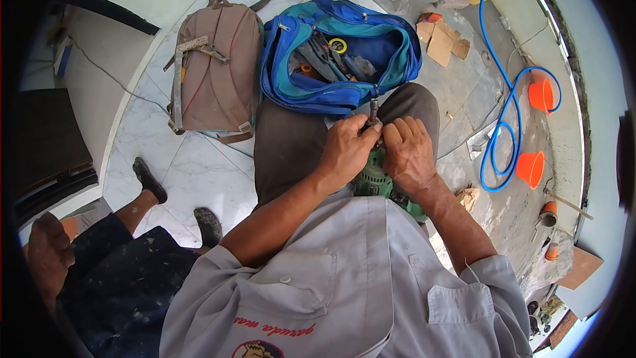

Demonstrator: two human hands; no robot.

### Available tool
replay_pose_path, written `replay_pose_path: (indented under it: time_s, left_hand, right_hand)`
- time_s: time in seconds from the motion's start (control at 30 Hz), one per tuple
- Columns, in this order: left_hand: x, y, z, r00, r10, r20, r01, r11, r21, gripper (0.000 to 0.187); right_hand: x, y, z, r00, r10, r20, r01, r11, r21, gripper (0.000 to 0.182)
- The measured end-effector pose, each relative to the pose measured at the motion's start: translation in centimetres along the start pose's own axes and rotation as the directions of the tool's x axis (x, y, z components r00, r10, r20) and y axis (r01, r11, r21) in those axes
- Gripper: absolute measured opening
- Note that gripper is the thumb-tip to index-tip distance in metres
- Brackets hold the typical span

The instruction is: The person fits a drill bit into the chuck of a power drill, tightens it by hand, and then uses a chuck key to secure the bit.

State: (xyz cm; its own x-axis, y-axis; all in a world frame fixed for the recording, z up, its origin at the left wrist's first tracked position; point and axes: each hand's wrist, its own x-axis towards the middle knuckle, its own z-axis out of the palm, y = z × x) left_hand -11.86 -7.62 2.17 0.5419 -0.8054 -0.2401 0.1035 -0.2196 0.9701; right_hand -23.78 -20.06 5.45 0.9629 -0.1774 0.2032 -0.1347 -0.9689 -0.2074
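A green power drill (373,178) stands nose-up between my knees, its metal chuck end (374,107) pointing toward the blue bag. My left hand (348,148) is closed at the chuck, thumb and fingers pinching around it. On the other side, my right hand (407,152) is curled against the front of the drill body, fingers bent at the chuck. Part of the chuck and the drill's handle are hidden by my hands and shirt. Just ahead lies an open blue and teal bag (275,69) with several tools inside, among them a yellow tape roll (338,46).
A brown backpack (228,86) with a hammer (192,45) on it lies to the left. Another person's leg and shoe (150,181) are at the lower left. At the right are a coiled blue hose (515,106), orange buckets (530,170) and torn cardboard (440,45).
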Motion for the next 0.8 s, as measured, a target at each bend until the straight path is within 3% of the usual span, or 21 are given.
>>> replay_pose_path:
  time_s: [0.13,0.2,0.33,0.43,0.53,0.63,0.8]
  left_hand:
    - [0.3,-1.2,-0.1,0.999,-0.025,0.028,0.028,0.993,-0.113,0.024]
    - [1.1,-1.7,-0.1,0.999,-0.047,0.016,0.049,0.962,-0.270,0.028]
    - [1.3,-1.1,-1.1,0.974,-0.149,0.169,0.221,0.772,-0.596,0.025]
    - [1.3,-1.8,-1.0,0.973,-0.148,0.175,0.217,0.837,-0.502,0.022]
    - [1.3,-3.2,-0.6,0.983,-0.134,0.125,0.175,0.891,-0.419,0.028]
    - [1.1,-3.8,-0.5,0.981,-0.129,0.142,0.183,0.855,-0.485,0.032]
    - [0.7,-4.1,-0.5,0.983,-0.142,0.116,0.182,0.829,-0.529,0.035]
  right_hand:
    - [0.2,0.0,0.0,1.000,0.011,0.012,-0.012,0.999,0.033,0.013]
    - [0.5,0.3,0.4,0.998,0.056,0.006,-0.057,0.993,0.103,0.012]
    - [1.4,1.3,-1.5,0.994,0.082,0.070,-0.096,0.969,0.229,0.013]
    - [1.6,2.7,-1.8,0.940,0.338,-0.038,-0.296,0.868,0.398,0.014]
    - [1.1,5.4,-0.3,0.931,0.360,-0.063,-0.339,0.915,0.218,0.016]
    - [0.7,6.4,1.2,0.957,0.292,-0.002,-0.288,0.945,0.154,0.015]
    - [2.0,6.3,2.0,0.857,0.425,0.290,-0.470,0.876,0.105,0.021]
